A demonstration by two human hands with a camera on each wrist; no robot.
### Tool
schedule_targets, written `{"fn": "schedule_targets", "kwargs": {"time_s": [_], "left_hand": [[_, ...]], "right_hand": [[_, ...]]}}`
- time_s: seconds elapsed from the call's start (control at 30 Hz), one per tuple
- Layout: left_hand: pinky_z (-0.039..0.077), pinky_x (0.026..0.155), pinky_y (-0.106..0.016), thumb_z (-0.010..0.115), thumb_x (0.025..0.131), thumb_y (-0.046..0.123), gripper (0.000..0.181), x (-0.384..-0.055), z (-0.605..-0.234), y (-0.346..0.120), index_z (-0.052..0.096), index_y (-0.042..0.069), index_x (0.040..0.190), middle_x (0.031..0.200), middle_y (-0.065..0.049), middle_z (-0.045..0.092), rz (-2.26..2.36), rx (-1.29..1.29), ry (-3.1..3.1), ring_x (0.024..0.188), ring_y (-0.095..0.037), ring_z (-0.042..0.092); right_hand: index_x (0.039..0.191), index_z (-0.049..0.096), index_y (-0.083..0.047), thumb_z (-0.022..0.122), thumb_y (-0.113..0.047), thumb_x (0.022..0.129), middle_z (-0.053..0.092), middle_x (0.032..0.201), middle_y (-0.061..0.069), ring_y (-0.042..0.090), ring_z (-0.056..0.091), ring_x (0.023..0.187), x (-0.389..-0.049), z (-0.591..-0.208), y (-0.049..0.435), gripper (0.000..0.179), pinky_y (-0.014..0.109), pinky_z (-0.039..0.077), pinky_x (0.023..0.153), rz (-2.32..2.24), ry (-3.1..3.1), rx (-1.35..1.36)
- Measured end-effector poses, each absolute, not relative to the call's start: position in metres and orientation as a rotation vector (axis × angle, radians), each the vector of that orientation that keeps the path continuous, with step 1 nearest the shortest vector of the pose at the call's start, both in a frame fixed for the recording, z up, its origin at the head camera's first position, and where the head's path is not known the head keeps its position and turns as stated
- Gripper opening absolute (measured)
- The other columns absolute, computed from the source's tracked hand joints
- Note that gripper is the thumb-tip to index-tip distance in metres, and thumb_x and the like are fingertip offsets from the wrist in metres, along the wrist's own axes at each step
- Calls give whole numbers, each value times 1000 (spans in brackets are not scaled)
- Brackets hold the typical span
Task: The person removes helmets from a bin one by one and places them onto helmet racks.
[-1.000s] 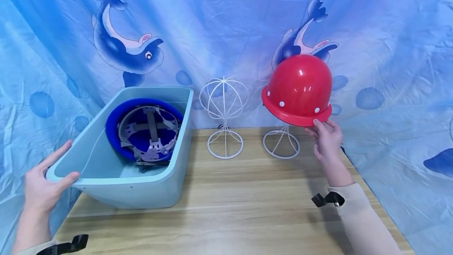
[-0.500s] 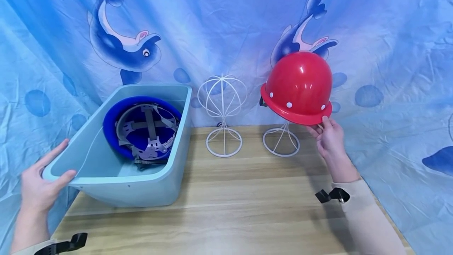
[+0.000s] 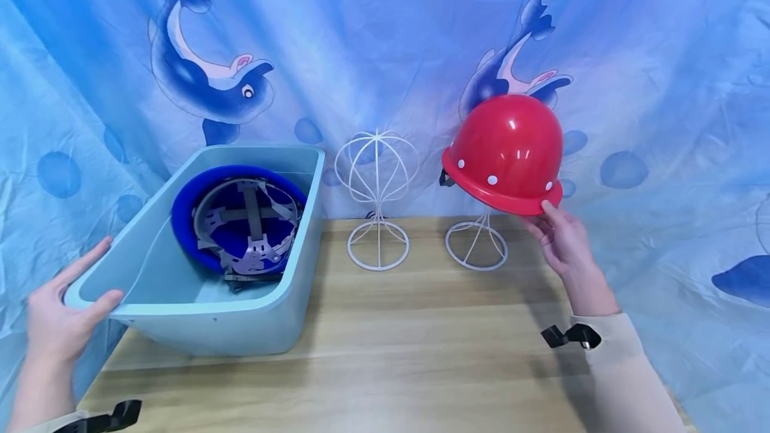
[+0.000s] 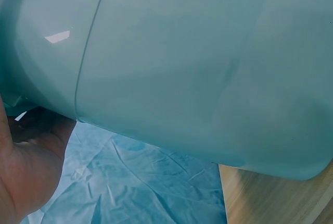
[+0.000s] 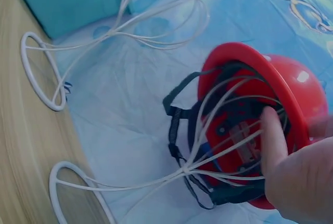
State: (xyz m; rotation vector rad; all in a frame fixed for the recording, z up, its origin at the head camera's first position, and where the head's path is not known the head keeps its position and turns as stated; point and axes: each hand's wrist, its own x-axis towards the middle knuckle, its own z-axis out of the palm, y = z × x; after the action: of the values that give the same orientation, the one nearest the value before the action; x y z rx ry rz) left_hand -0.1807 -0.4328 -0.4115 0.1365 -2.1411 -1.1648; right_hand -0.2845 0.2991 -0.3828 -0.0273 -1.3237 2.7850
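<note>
A red hard hat [image 3: 508,146] sits tilted over the top of the right-hand white wire stand [image 5: 184,170]. Its brim is pinched at the right by my right hand [image 3: 568,242], the thumb outside and a finger reaching underneath. The right wrist view shows the stand's wire loops inside the hat and a dark chin strap [image 5: 177,125] hanging down. My left hand [image 3: 60,319] grips the near left corner of a light blue bin [image 3: 198,309], thumb over the rim. Inside the bin lies a blue hard hat [image 3: 183,219], upside down with its grey harness showing.
A second white wire stand [image 3: 378,209], bare, stands between the bin and the red hard hat. The wooden table [image 3: 415,346] runs back to a blue dolphin-print curtain [image 3: 385,52], which also hangs along both sides.
My right hand has shifted slightly right along the brim, and the red hard hat has turned a little, its white rivets moving right. The left hand keeps its grip on the bin.
</note>
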Motion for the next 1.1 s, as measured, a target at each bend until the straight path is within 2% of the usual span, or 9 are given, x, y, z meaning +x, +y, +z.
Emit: {"fn": "schedule_targets", "kwargs": {"time_s": [0.13,0.37,0.43,0.53,0.67,0.73,0.87,0.93,1.1], "left_hand": [[28,115,-6,80,88,9,66,-175,-413,-436,61,22,151,141,38,59,-1137,164,-2157,136,14,48],[36,97,3,80,86,2,69,-171,-416,-437,62,19,150,141,35,61,-1135,101,-2138,127,18,53],[38,93,2,80,86,2,70,-173,-415,-437,61,22,151,143,33,61,-1148,67,-2149,123,20,53],[42,83,0,81,84,1,72,-179,-415,-435,62,22,151,140,33,63,-1185,22,-2159,115,20,58],[43,76,-2,84,83,6,74,-183,-415,-433,61,20,152,130,42,62,-1175,-16,-2202,105,19,60],[42,77,-3,86,82,11,76,-184,-416,-434,60,21,153,129,43,61,-1166,-36,-2222,106,19,58],[41,84,-3,93,77,16,84,-177,-418,-438,59,20,153,137,37,63,-1189,-70,-2193,112,17,58],[40,86,-1,96,73,17,89,-172,-421,-442,59,16,153,141,34,63,-1205,-94,-2162,116,17,58],[42,85,-4,100,65,16,100,-166,-422,-449,56,7,154,142,29,65,-1244,-184,-2155,110,12,63]], "right_hand": [[120,71,-11,60,-10,106,79,109,7,20,81,95,-282,-383,298,18,27,63,85,2864,-1381,144],[139,41,-11,54,-7,109,77,115,7,22,80,102,-280,-385,292,33,31,63,90,2916,-1373,183],[141,38,-12,52,-6,110,76,117,7,23,80,104,-278,-390,293,35,32,63,90,2920,-1365,190],[141,40,-15,52,-9,110,78,117,5,23,81,104,-274,-397,297,34,31,63,90,2890,-1401,189],[141,41,-17,51,-10,111,80,117,5,23,81,104,-269,-405,303,33,30,63,88,2864,-1408,188],[143,39,-15,50,-9,111,79,117,4,23,81,102,-268,-407,304,35,31,63,87,2844,-1395,211],[149,35,-15,50,-7,111,77,120,3,22,81,102,-273,-407,298,42,32,64,88,2791,-1406,289],[152,33,-14,50,-7,111,76,122,2,22,81,103,-276,-406,294,45,32,63,89,2767,-1426,331],[154,31,-13,50,-8,111,76,124,1,22,81,103,-273,-407,287,47,31,63,89,2717,-1452,359]]}}
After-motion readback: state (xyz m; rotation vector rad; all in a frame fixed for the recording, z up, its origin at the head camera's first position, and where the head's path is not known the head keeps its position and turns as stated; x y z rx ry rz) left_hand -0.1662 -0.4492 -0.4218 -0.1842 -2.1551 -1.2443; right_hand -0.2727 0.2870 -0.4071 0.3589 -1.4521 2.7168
